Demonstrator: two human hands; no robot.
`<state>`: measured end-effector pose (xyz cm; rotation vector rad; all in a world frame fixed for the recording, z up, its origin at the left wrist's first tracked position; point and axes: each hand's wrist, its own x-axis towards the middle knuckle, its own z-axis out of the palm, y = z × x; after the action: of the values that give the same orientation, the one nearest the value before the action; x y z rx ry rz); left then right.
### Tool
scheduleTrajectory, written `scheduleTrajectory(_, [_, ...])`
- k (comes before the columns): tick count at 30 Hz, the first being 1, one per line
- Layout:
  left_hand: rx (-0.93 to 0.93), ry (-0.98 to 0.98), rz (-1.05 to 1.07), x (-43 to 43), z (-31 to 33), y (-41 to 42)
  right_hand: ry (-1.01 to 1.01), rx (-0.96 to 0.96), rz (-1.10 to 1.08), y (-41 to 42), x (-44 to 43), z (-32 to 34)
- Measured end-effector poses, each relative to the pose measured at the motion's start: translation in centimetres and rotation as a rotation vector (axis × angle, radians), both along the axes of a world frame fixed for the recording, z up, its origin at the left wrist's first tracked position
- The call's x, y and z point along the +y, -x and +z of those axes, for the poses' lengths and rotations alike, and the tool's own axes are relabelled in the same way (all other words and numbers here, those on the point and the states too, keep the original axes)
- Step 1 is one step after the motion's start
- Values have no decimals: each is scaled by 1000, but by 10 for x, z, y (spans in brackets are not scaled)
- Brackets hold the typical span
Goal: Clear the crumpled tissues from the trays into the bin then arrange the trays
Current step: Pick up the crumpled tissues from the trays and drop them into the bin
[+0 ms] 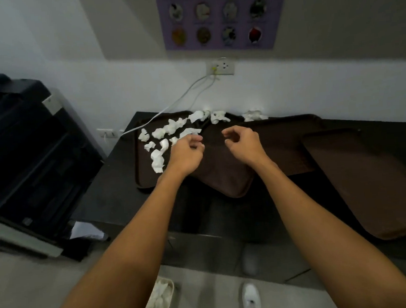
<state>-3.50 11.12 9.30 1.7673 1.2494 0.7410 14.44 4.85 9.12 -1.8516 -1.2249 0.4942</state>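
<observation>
The bin waits on the floor by my feet, within dropping reach. My hands are apart: the left hand curls over the crumpled tissues littering the tray at the far left corner of the desk, though I cannot tell if it grips one. The right hand hovers loose and empty.

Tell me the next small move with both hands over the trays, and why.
Probably pinch the tissue at the left hand's fingertips; whether it grips it already is unclear. Many crumpled tissues still lie on the left tray, the right hand holds nothing, and the bin on the floor already holds some.
</observation>
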Motion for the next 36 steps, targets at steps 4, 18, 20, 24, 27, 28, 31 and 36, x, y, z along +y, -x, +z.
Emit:
scheduleTrajectory(4, [-18,-9,-51,28,-4,-68,17,28,-52,-68,21,-4])
scheduleTrajectory(18, [65,-24,-69,126,-69,-233,38,-88,-122,-254,111,-86])
scheduleTrajectory(20, [83,-20,-65,134,-80,-240,-7,-106,-101,-265,126,-99])
scheduleTrajectory(24, [120,-25,-58,145,-98,-247,13,-194,-2,-277,164,-120])
scheduleTrajectory(27, [133,-41,-44,152,-106,-249,87,-258,57,-281,193,-130])
scheduleTrajectory(28, [134,-43,-39,155,-107,-250,118,-267,74,-282,201,-132])
scheduleTrajectory(31, [128,-62,-18,163,-111,-254,168,-291,108,-286,216,-140])
scheduleTrajectory(36, [110,-93,-27,169,-113,-264,14,-311,24,-293,220,-143])
